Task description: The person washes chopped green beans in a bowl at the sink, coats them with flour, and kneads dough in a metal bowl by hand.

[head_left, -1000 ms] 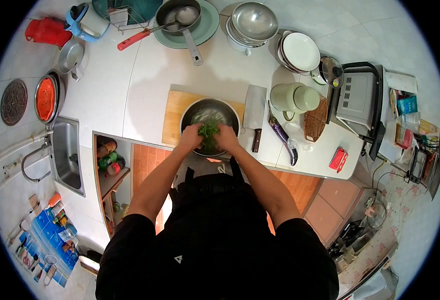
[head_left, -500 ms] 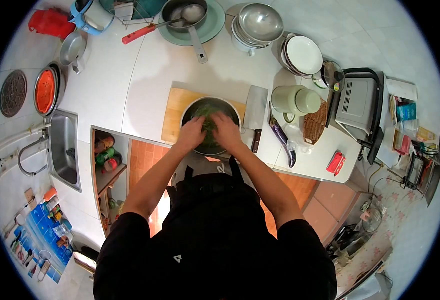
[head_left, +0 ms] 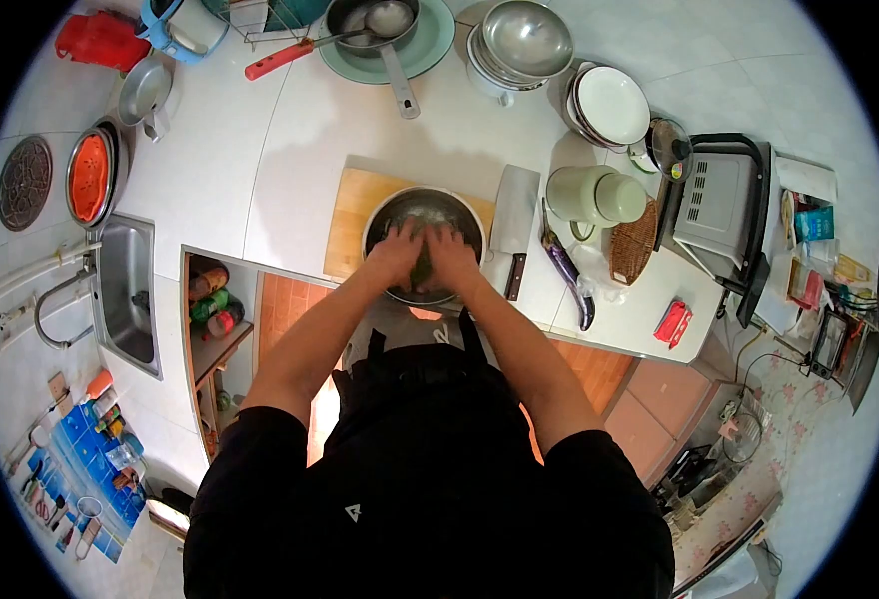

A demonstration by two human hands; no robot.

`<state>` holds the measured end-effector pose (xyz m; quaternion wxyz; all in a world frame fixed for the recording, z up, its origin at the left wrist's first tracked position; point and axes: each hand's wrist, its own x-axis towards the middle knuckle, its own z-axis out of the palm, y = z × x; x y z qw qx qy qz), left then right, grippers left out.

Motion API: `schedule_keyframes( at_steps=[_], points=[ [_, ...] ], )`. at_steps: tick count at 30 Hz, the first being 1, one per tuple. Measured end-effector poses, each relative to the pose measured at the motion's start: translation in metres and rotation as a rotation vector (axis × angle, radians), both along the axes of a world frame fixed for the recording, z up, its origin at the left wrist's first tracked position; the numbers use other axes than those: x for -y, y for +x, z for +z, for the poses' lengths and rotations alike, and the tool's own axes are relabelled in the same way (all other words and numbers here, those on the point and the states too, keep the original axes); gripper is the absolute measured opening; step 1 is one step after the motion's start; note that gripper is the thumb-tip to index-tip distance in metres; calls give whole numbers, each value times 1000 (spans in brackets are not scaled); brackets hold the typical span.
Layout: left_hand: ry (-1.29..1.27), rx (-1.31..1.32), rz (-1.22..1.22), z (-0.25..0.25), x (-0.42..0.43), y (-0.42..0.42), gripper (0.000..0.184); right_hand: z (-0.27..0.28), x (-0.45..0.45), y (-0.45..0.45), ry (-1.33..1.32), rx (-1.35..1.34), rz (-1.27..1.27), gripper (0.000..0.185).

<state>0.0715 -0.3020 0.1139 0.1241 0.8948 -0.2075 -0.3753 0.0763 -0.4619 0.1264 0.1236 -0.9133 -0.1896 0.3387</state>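
A round metal bowl rests partly on a wooden cutting board near the counter's front edge. Both of my hands are inside the bowl, side by side, backs up. My left hand and my right hand press down with fingers spread a little. Dark green leaves show between them, mostly covered by the hands. To the right of the bowl lies a cleaver with a dark handle, and beyond it a purple eggplant.
A light green jug and a wicker basket stand right of the eggplant. Behind are stacked metal bowls, white plates and a pan. A sink is at the left, a red packet at the right.
The green leaves, earlier raised between my hands, are now low in the bowl. My hands have gone from gripping them to lying over them with fingers extended.
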Motion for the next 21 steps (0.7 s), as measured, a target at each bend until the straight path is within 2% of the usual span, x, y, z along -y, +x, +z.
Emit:
schedule_keyframes(
  at_steps=[4,6,7,9,10,12,15,16,18,19,21],
  points=[
    [-22,3,57,-15,3,-13,102,-31,-2,-18,-53,14,-27,102],
    [-58,-112,159,-21,3,-15,100,-44,-2,-26,94,41,-158,90],
    [-57,-111,157,-22,3,-15,100,-45,-3,-27,95,43,-160,90],
    [-135,-129,369,-24,3,-19,83,-47,-6,-31,148,-68,-364,73],
    [-133,-131,369,-25,2,-20,83,-48,-6,-32,149,-70,-365,73],
    [-199,-56,478,-30,0,-23,67,-45,-3,-29,356,42,-373,52],
    [-314,85,511,-41,-6,-27,57,-31,3,-24,350,19,-381,42],
    [-314,87,511,-42,-9,-26,57,-34,6,-23,350,20,-381,42],
    [-412,-13,629,-43,-13,-24,50,-36,12,-21,511,-224,-559,41],
    [-413,-11,627,-34,-12,-21,50,-22,13,-15,512,-222,-559,41],
    [-482,-40,737,-15,-13,-20,51,5,14,-5,485,-421,-598,48]
  ],
)
